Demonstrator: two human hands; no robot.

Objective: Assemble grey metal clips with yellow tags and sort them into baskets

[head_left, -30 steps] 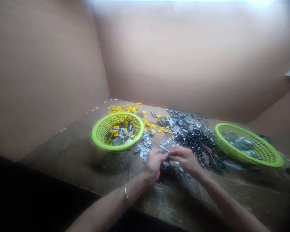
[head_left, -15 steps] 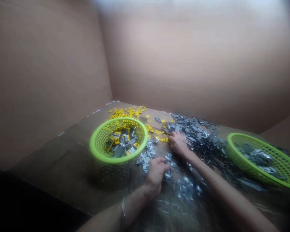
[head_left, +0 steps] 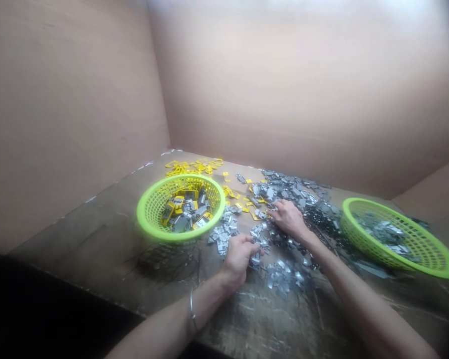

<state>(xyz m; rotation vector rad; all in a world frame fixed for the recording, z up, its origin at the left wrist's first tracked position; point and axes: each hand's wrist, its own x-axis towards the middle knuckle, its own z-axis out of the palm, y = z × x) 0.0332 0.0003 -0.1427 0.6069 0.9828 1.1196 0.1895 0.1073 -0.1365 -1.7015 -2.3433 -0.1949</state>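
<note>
My left hand (head_left: 238, 255) is closed in a pinch around a small silver-grey part (head_left: 255, 259), low over the table. My right hand (head_left: 290, 218) has its fingers stretched and slightly apart at the edge of a heap of grey flat parts (head_left: 295, 192); nothing shows between them. Just left of those fingertips lie loose yellow frame pieces (head_left: 243, 207). Silver metal pieces (head_left: 222, 238) are scattered beside my left hand, and blurred shiny bits (head_left: 282, 276) lie in front of it.
A green plastic basket (head_left: 144, 219) at left holds yellow-and-grey assembled pieces. Another green basket (head_left: 439, 271) at right, seeming tilted, contains grey parts. More yellow frames (head_left: 189, 168) are piled behind the left basket. Small black pieces (head_left: 322, 219) lie right of centre. Plain walls (head_left: 284, 99) enclose the table's back.
My right hand has drawn back from the yellow pieces, slightly to the right, and its fingers have spread. My left hand keeps the silver-grey part. The whole view has shifted a little.
</note>
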